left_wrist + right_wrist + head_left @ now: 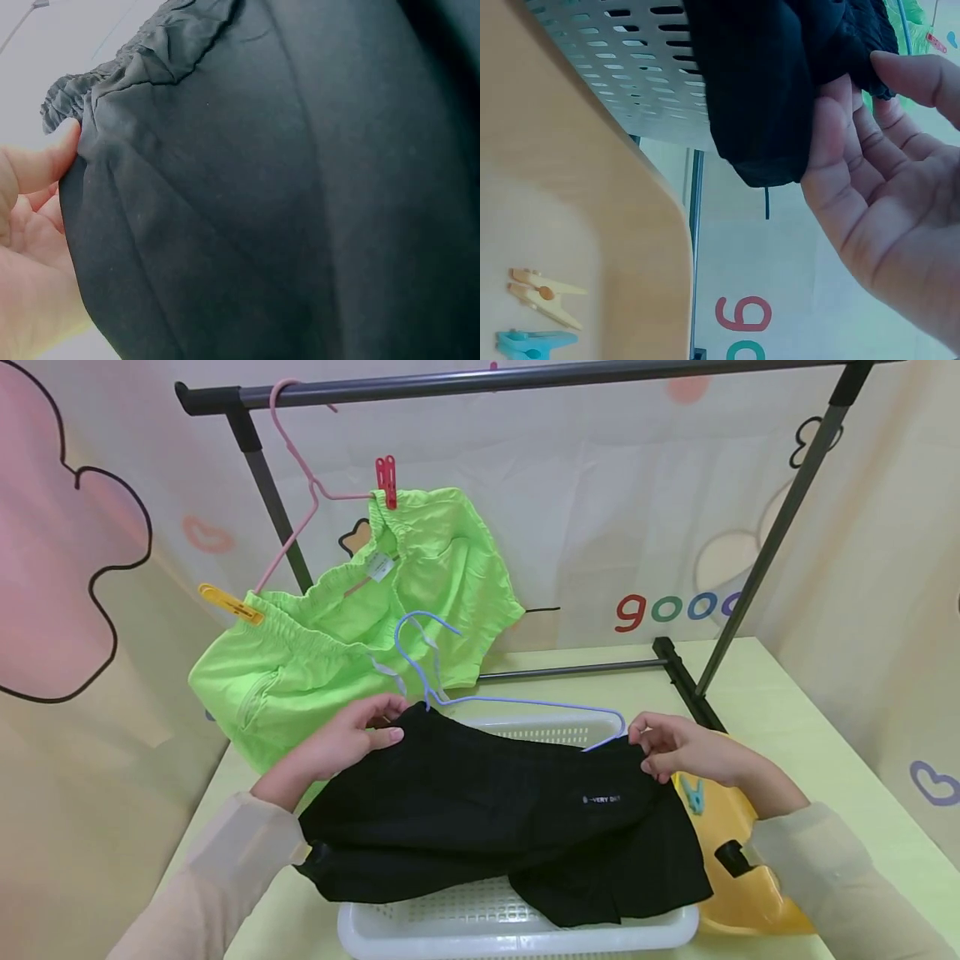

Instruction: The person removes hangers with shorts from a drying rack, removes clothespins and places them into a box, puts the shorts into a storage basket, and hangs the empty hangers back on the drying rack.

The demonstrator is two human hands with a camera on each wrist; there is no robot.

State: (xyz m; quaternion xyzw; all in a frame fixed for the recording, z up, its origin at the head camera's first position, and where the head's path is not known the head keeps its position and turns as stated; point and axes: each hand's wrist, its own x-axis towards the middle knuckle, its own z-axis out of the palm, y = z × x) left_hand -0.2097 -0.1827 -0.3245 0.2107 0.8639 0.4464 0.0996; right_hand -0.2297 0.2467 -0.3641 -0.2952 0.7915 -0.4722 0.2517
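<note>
Black shorts [480,810] with a gathered elastic waistband and small white lettering are spread between my two hands, above a white basket. My left hand [347,741] pinches the waistband's left end, thumb on the near side; the left wrist view shows the thumb pressed against the gathered black cloth [202,187]. At the other end, my right hand [690,750] pinches the waistband between thumb and fingers, as the right wrist view of this hand [907,195] also shows. A blue hanger [525,701] rises from the waistband, its hook upright and its lower part hidden by the shorts.
Green shorts [300,693] hang from a pink hanger [307,472] by a red peg [386,482] and a yellow peg [231,604], on a dark rack bar [487,380]. Below are the white basket [525,941] and, at right, a yellow tray [757,902] holding pegs [546,296].
</note>
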